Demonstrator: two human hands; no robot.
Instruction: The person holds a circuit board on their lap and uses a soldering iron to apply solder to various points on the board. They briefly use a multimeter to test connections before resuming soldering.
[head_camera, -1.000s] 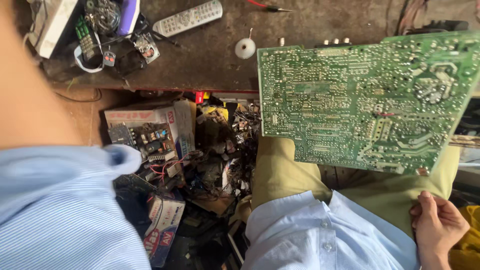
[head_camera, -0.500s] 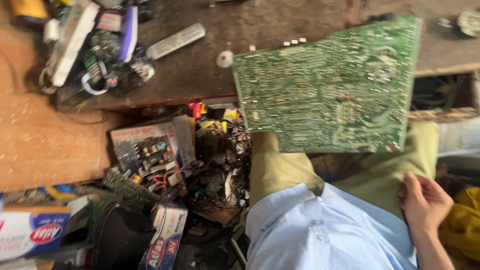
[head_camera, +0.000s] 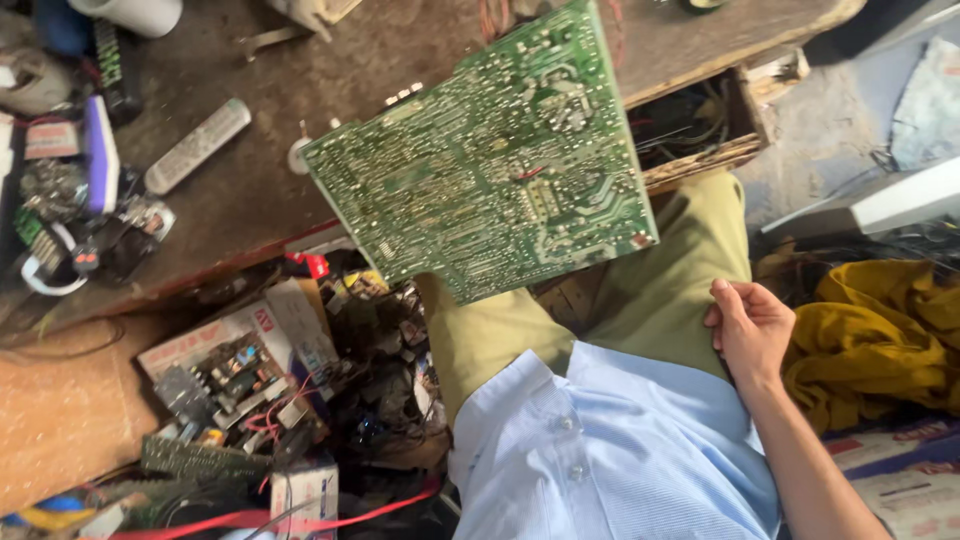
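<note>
A large green circuit board (head_camera: 490, 170) lies solder side up, tilted, with its lower edge over my olive-trousered knee (head_camera: 500, 330) and its upper part over the edge of the wooden workbench (head_camera: 400, 50). No hand shows on it. My right hand (head_camera: 752, 330) rests on my right thigh, fingers curled in, holding nothing, about a hand's width to the right of the board's lower corner. My left hand is out of the picture. My light blue shirt (head_camera: 620, 450) fills the bottom middle.
A grey remote control (head_camera: 197, 146) and a tangle of small electronic parts (head_camera: 80, 220) lie on the bench at left. Below it sit a cardboard box of circuit scraps (head_camera: 230, 370) and loose wires. An open drawer (head_camera: 700, 120) shows under the bench. Yellow cloth (head_camera: 880, 330) lies at right.
The view has swung right and the board now sits more tilted and centred. My left sleeve has left the picture. My right hand stays on my thigh.
</note>
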